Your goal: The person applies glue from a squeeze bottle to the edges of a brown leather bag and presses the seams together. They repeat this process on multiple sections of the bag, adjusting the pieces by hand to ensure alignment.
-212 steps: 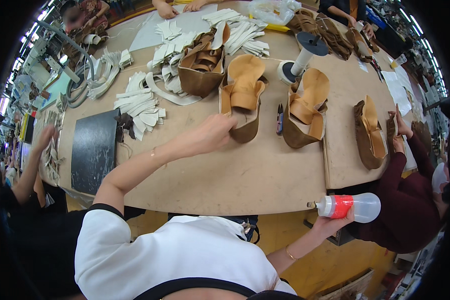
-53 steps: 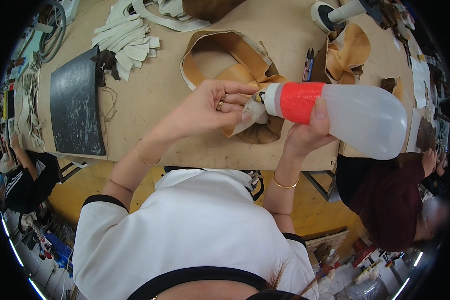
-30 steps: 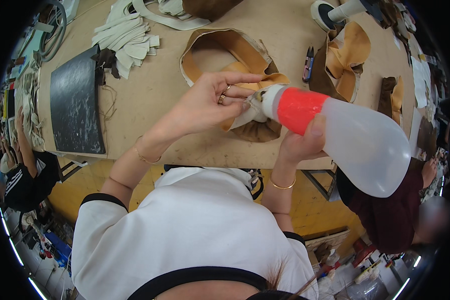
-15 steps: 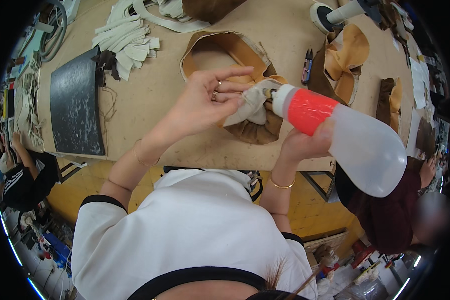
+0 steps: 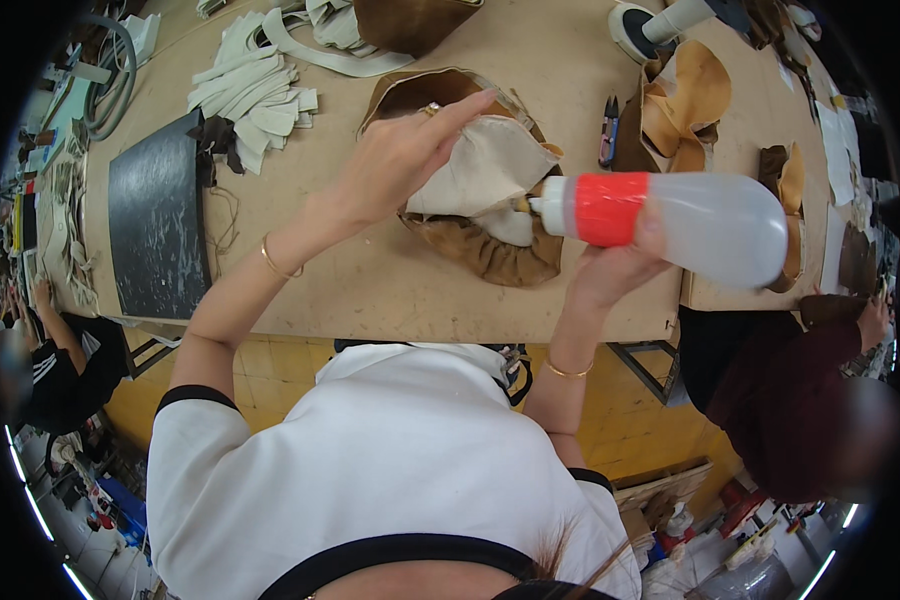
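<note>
My right hand (image 5: 620, 262) is wrapped round a translucent squeeze bottle (image 5: 725, 225) with a red band, held nearly level. Its nozzle points left at the brown leather piece (image 5: 485, 252), which lies on the table with a gathered near edge. A pale lining flap (image 5: 490, 165) stands up from that piece, and a smaller whitish patch shows below it by the nozzle. My left hand (image 5: 395, 160) is stretched out over the flap's left side, fingers straight and close together. Whether its fingertips touch the lining I cannot tell.
Left on the table (image 5: 340, 290) lie a dark scuffed board (image 5: 155, 215) and a pile of white strips (image 5: 255, 95). To the right are small snips (image 5: 609, 130) and another leather piece (image 5: 685, 110). Co-workers sit at both sides, one in a maroon top (image 5: 775, 410).
The bottle has swung from slanting down to nearly level. My left hand has moved left and up with straighter fingers, and the pale lining now lies spread wider.
</note>
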The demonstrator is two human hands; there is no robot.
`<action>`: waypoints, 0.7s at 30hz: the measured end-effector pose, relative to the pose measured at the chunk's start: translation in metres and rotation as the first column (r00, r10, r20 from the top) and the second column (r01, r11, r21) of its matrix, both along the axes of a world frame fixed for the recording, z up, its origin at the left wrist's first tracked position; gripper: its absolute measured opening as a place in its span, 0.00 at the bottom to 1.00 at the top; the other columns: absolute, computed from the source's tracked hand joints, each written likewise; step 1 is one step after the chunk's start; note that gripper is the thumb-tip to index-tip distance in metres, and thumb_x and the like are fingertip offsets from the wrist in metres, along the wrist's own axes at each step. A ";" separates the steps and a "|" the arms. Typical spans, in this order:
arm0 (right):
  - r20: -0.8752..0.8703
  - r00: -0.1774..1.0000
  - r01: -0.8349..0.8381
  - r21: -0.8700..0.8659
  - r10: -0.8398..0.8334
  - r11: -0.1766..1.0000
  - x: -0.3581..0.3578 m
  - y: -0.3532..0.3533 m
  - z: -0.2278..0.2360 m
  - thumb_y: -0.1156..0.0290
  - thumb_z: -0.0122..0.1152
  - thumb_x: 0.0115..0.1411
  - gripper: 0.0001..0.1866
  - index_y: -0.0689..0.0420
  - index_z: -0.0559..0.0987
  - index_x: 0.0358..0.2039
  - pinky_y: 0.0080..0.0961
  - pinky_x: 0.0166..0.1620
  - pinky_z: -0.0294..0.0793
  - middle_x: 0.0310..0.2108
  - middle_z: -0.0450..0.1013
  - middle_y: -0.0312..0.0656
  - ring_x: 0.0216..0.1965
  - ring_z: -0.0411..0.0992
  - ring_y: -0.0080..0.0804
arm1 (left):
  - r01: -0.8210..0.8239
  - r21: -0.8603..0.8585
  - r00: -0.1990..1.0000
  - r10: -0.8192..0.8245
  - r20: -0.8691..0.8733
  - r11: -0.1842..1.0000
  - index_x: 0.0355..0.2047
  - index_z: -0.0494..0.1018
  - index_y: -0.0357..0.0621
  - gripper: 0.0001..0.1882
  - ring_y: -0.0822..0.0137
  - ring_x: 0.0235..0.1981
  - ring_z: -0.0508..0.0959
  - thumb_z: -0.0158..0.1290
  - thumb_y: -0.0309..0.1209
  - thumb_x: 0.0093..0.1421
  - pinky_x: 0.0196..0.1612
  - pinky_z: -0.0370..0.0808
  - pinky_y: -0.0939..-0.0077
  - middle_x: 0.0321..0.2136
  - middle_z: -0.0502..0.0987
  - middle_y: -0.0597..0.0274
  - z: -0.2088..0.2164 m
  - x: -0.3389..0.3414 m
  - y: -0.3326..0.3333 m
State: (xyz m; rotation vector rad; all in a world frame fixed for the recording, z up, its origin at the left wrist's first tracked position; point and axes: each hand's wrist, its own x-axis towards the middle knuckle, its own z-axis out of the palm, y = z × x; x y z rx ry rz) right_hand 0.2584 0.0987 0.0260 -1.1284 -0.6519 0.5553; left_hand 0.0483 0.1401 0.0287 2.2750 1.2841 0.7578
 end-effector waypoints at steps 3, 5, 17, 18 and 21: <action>0.232 0.972 -0.049 0.011 0.045 0.999 -0.012 0.006 -0.008 0.72 0.61 0.52 0.18 0.66 0.71 0.42 0.31 0.45 0.72 0.37 0.71 0.45 0.38 0.71 0.33 | 0.067 0.134 0.997 -0.063 -0.033 0.989 0.57 0.65 0.49 0.27 0.63 0.32 0.78 0.53 0.22 0.56 0.33 0.75 0.71 0.43 0.78 0.61 0.007 0.004 0.012; 0.428 0.896 -0.096 -0.069 0.116 0.993 -0.014 0.007 -0.009 0.73 0.63 0.53 0.16 0.67 0.72 0.40 0.30 0.48 0.69 0.37 0.72 0.44 0.38 0.71 0.31 | 0.115 0.165 0.989 -0.098 -0.110 0.980 0.57 0.66 0.47 0.26 0.61 0.35 0.79 0.54 0.22 0.56 0.33 0.76 0.72 0.43 0.78 0.61 0.017 0.005 0.015; 0.425 0.904 -0.032 -0.034 0.043 0.999 -0.013 0.027 -0.021 0.65 0.73 0.48 0.18 0.63 0.77 0.33 0.29 0.38 0.73 0.31 0.75 0.41 0.31 0.73 0.31 | 0.252 -0.002 0.846 -0.222 -0.486 0.968 0.64 0.52 0.46 0.38 0.56 0.67 0.49 0.45 0.53 0.60 0.65 0.48 0.51 0.61 0.60 0.49 -0.011 0.023 -0.053; 0.420 0.905 -0.054 -0.024 0.059 0.998 -0.013 0.027 -0.022 0.65 0.73 0.47 0.18 0.63 0.77 0.32 0.29 0.38 0.73 0.31 0.75 0.41 0.31 0.73 0.31 | 0.270 -0.054 0.829 -0.261 -0.495 0.961 0.65 0.51 0.47 0.39 0.56 0.67 0.48 0.44 0.54 0.60 0.65 0.47 0.52 0.61 0.59 0.49 -0.015 0.024 -0.057; 0.408 0.909 -0.077 -0.036 0.085 0.996 -0.016 0.020 -0.022 0.66 0.73 0.47 0.16 0.62 0.78 0.31 0.29 0.37 0.73 0.29 0.76 0.40 0.30 0.74 0.31 | 0.302 -0.088 0.814 -0.305 -0.494 0.949 0.65 0.50 0.46 0.40 0.55 0.68 0.46 0.44 0.55 0.60 0.65 0.44 0.52 0.62 0.58 0.48 -0.017 0.031 -0.071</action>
